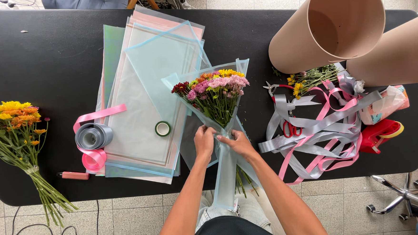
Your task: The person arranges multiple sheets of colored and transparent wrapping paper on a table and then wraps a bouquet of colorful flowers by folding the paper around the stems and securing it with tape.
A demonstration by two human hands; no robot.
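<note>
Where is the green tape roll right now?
In the head view, the tape roll lies on the stack of wrapping sheets, left of the bouquet and just up-left of the left hand.

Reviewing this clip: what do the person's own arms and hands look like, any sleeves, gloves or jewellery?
Both forearms are bare to the bottom edge of the picture, with no sleeves in view. The left hand and right hand wear no gloves, and no watch, bracelet or ring is visible. No cables or markings show on either arm.

A florist's worktable [48, 54] (wrapping sheets [145, 87], ribbons [315, 136], cut flowers [9, 123]).
</note>
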